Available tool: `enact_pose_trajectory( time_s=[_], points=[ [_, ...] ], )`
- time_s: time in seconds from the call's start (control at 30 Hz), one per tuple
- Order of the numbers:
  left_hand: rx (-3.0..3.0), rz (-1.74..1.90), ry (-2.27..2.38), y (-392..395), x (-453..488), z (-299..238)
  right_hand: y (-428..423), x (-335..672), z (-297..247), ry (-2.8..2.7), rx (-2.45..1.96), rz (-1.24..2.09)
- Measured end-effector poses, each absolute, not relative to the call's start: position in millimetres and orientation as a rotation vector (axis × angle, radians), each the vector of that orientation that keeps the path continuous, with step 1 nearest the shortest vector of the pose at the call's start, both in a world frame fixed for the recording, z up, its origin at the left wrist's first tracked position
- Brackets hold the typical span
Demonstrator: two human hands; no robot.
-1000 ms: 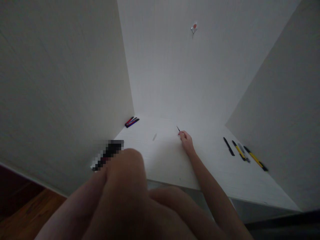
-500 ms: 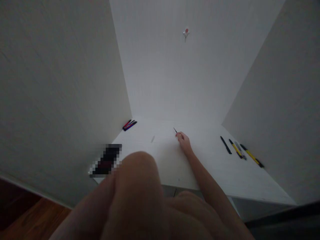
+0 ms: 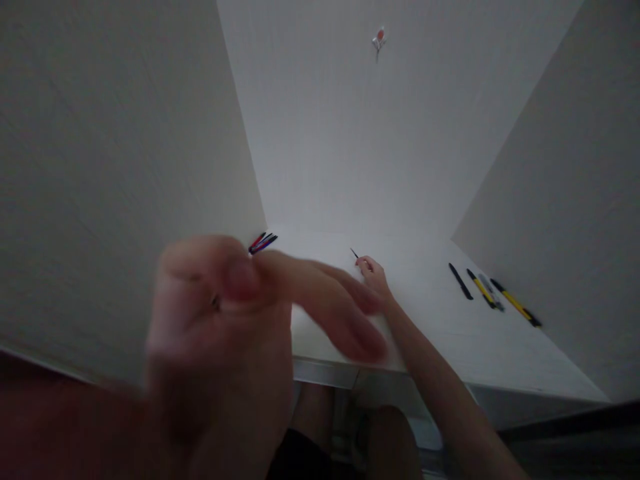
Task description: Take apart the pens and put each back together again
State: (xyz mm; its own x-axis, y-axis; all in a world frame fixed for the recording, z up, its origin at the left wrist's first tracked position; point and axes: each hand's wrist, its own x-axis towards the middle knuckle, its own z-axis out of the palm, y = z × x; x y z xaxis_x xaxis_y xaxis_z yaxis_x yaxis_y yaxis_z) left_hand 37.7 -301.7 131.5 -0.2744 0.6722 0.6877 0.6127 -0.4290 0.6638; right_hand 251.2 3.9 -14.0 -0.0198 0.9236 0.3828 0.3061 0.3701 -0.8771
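Right hand has its fingers closed on a slim dark pen, low over the middle of the table; only a thin dark end pokes out past the fingers toward the back wall. Can't tell if the tip touches the surface. Left hand is right up by the camera, blurred, two fingers stretched out, the rest bent; no object visible in it.

Risks, my read: left hand blocks the near-left of the table, so anything there could get bumped unseen. The grip on the slim pen looks like a fingertip pinch; a weak squeeze would let it twist or slip. If knocked, round barrels could roll: black pen, two yellow-and-black pens and the clear pen between them, all on the right.

Materials: pens look like smooth plastic, long and narrow. Red and blue pens bunch at the back-left corner, close together. Table white, flat, faint grain; walls pale and matte. Small flower-shaped decoration, reddish head, high on the back wall.
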Motion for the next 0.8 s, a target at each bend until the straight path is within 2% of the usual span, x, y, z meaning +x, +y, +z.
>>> enact_pose_trajectory(
  time_s=[0.07,0.1,0.17,0.23,0.3,0.4,0.6,0.8],
  points=[
    [1.558,2.221,1.103,-230.8,64.9,168.2,4.0,250.8,-14.0,-1.571,-1.132,0.716],
    [1.393,2.333,0.89,-196.1,77.3,170.6,4.2,250.6,-14.1,-1.573,-1.133,0.716],
    [1.228,2.394,0.768,-134.0,95.8,146.0,4.8,250.2,-14.1,-1.562,-1.14,0.723],
    [1.263,2.178,0.963,-84.5,104.8,97.2,5.7,250.1,-14.2,-1.541,-1.148,0.744],
    [1.388,1.804,1.086,-47.4,107.4,46.8,7.0,250.3,-14.5,-1.527,-1.15,0.769],
    [1.436,1.436,1.121,-10.9,109.0,-1.6,9.6,251.0,-16.1,-1.528,-1.158,0.77],
    [1.518,1.232,0.878,12.1,111.2,-17.5,11.8,250.4,-20.8,-1.584,-1.152,0.751],
    [1.401,1.326,0.862,10.2,102.6,-18.1,9.7,250.5,-18.5,-1.656,-1.19,0.779]
  ],
)
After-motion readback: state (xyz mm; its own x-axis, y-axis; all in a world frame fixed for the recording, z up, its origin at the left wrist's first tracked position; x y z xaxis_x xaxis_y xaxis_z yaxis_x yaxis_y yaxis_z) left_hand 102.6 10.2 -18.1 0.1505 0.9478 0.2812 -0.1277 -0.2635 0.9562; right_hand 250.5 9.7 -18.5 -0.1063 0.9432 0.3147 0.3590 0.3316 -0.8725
